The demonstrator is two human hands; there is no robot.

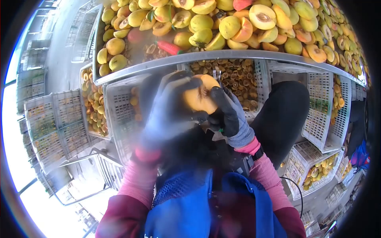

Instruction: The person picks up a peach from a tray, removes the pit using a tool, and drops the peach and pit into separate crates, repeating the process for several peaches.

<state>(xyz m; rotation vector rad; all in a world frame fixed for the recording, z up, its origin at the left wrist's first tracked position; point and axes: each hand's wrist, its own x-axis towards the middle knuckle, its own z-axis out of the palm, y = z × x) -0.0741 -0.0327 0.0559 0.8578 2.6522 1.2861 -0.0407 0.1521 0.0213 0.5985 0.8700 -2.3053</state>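
An orange-yellow fruit half [199,95] is between my two gloved hands, above my lap and just below the table's metal edge. My left hand [170,99], in a grey and black glove blurred by motion, has its fingers closed round the fruit's left side. My right hand [228,115], in a grey glove with black fingers, grips the fruit's right side. A small metal tool tip [216,74] sticks up beside the right fingers; its handle is hidden.
A metal-edged table [158,62] holds many whole and cut yellow fruits and a red-handled object [169,48]. Below it stands a crate [264,79] with brown pits. White crates [323,107] of fruit stand at both sides. My bent knee [287,99] is right of my hands.
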